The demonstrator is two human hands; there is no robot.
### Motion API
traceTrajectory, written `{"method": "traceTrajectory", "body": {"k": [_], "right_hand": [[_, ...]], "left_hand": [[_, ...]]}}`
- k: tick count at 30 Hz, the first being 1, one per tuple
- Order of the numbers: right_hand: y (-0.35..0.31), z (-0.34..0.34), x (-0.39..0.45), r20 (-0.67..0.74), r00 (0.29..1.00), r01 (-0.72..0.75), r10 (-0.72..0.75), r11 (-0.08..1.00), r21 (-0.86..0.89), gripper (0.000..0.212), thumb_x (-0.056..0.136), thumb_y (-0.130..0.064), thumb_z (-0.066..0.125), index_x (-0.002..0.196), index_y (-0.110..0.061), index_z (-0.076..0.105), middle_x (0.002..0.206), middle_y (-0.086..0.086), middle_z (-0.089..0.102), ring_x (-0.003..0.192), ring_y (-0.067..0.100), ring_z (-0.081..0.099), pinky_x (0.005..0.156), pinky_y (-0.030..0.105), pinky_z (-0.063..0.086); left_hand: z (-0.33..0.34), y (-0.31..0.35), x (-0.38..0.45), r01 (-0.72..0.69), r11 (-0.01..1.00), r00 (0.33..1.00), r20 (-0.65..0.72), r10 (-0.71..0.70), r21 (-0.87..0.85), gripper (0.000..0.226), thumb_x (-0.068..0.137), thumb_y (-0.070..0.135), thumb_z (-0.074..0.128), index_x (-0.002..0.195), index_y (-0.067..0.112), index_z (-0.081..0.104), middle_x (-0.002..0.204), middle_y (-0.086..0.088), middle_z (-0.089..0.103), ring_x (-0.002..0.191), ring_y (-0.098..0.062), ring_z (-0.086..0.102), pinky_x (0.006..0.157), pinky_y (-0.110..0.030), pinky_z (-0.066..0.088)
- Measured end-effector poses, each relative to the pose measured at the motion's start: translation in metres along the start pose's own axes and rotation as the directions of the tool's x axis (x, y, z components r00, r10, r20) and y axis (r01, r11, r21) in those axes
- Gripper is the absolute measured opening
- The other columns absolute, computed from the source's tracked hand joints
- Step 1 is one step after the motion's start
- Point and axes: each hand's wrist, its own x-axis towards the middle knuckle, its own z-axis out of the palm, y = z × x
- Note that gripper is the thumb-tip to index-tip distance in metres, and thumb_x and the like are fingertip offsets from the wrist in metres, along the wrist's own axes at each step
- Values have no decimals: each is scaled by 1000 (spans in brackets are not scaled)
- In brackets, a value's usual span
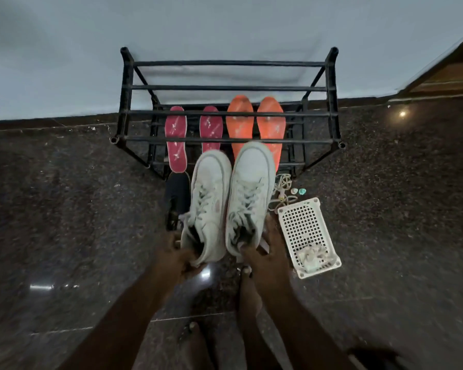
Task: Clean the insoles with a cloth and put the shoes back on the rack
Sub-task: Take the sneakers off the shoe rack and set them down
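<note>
**Two white sneakers held at the heel before a black shoe rack**

No brand name or writing can be read anywhere; the insoles carry only pale, blurred marks, and the sneakers show faint pinkish side trim.

Against the pale wall stands a black metal-bar shoe rack (pixel 226 88). Seen through its bars, on the left, lie two dark red foam insoles (pixel 175 138), and just beside them on the right two bright orange foam insoles (pixel 239 124), all four lengthwise with toes toward the wall. In front of the rack's left part a black shoe (pixel 176 194) rests on the dark speckled stone floor (pixel 64 198).

The left hand (pixel 175 259) grips the heel end of the left white lace-up sneaker (pixel 211 198), fingers curled round its back edge. The right hand (pixel 265 256) likewise clasps the heel of the right white lace-up sneaker (pixel 251 190), with the thumb at the collar and fingers wrapped round the outer side. Both sneakers are side by side, touching, toes pointing at the rack, the right one's toe overlapping the orange insoles.

To the right on the floor sits a white perforated plastic basket (pixel 302 222); in its near end lies a crumpled whitish cloth (pixel 312 256). Beyond the basket lie a tangle of pale cord (pixel 282 193) and two small round objects (pixel 298 191), one whitish, one teal.
</note>
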Motion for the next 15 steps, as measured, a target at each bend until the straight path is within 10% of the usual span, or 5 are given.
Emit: {"method": "traceTrajectory", "body": {"k": [5, 9, 15], "right_hand": [[80, -8, -16, -77, 978, -194, 192, 981, -16, 61, 82, 18, 57, 117, -31, 62, 90, -7, 75, 84, 10, 71, 64, 25, 55], [145, -26, 11, -95, 938, -340, 333, 938, -62, 47, 81, -9, 65, 124, -27, 62, 104, 14, 73, 98, 41, 69, 69, 45, 59], [191, -52, 90, -186, 920, -381, 344, 895, -231, 32, 90, -3, 55, 97, -30, 70, 87, 8, 72, 71, 22, 65, 63, 40, 52]], "left_hand": [[-15, -92, 38, 153, 988, 983, -98, -154, -21, 23, 92, -3, 64, 106, 12, 54, 123, -20, 61, 100, -35, 65, 67, -39, 57], [-7, -135, 84, 226, 972, 966, -115, -233, -67, 21, 95, 7, 63, 114, 13, 55, 124, -15, 61, 108, -33, 63, 75, -43, 56], [31, -155, 155, 152, 988, 982, -109, -151, -3, 16, 97, 6, 58, 83, 14, 55, 89, -12, 59, 73, -24, 60, 82, -45, 52]]}}
